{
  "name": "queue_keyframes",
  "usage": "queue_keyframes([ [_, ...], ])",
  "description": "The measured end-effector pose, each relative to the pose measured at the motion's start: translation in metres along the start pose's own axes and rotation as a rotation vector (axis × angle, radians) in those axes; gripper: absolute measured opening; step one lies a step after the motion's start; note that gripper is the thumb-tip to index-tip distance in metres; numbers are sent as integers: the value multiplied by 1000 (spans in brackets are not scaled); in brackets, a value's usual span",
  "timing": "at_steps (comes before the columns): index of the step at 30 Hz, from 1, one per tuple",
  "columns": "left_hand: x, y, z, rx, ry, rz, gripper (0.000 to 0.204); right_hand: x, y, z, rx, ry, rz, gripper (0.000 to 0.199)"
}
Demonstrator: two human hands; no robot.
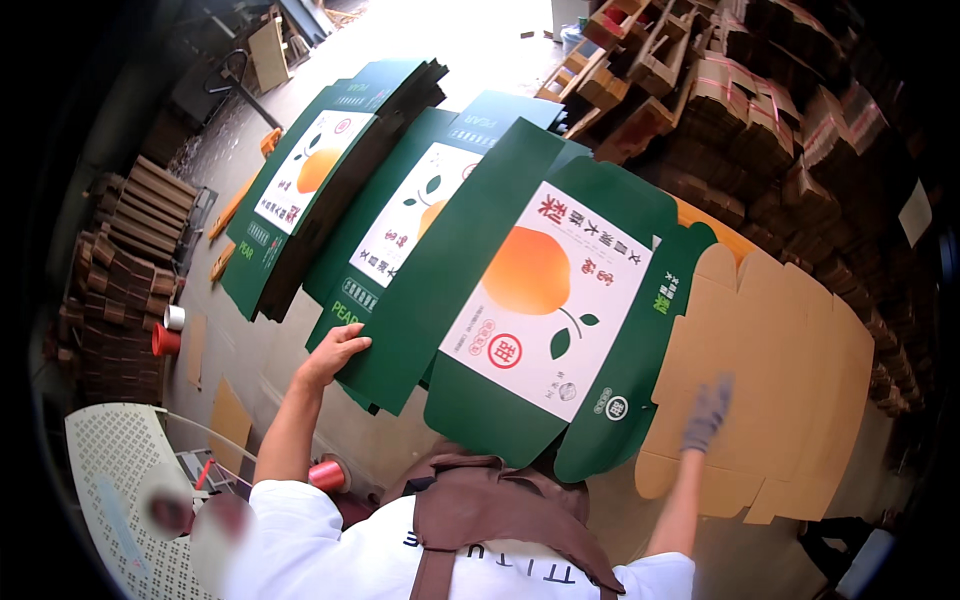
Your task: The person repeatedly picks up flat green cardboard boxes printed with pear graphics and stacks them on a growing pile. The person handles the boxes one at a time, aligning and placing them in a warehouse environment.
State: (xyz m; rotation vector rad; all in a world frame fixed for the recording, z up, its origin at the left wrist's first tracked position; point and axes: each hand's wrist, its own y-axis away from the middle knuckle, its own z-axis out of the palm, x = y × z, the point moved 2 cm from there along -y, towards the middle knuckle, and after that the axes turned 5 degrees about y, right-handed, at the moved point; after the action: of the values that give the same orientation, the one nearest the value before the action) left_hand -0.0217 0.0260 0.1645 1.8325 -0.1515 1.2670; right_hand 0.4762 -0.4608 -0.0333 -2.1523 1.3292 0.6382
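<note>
A flat green printed carton blank (pixel 610 200) with a white panel and an orange pear picture lies tilted across the middle. My bare left hand (pixel 338 352) grips its left flap at the near edge, with the fingers closed together. To the right, a plain brown cardboard blank (pixel 770 350) lies spread out next to the green one. Over it is my right hand (pixel 708 415) in a grey glove, its fingers smeared by motion. Beneath and left of the green blank is another matching green blank (pixel 425 205).
A thick stack of green cartons (pixel 320 165) stands at the far left. Bundled cardboard (pixel 735 95) and wooden pallets (pixel 650 60) line the far right. At left are brown cardboard stacks (pixel 120 310), a red tape roll (pixel 165 340) and a perforated white chair (pixel 120 490).
</note>
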Motion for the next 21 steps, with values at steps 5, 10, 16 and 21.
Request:
queue_keyframes([
  [5,-11,-1,8,-26,144,28,19,-352,56,126,-545,-76,-928,65],
  [10,-42,1,3,-105,235,96,11,-482,102,194,-711,-149,-1223,66],
  [16,-70,17,2,-166,245,84,14,-482,26,264,-707,46,-1049,63],
  [21,-79,46,-5,-162,223,46,19,-488,-51,314,-683,208,-904,58],
])
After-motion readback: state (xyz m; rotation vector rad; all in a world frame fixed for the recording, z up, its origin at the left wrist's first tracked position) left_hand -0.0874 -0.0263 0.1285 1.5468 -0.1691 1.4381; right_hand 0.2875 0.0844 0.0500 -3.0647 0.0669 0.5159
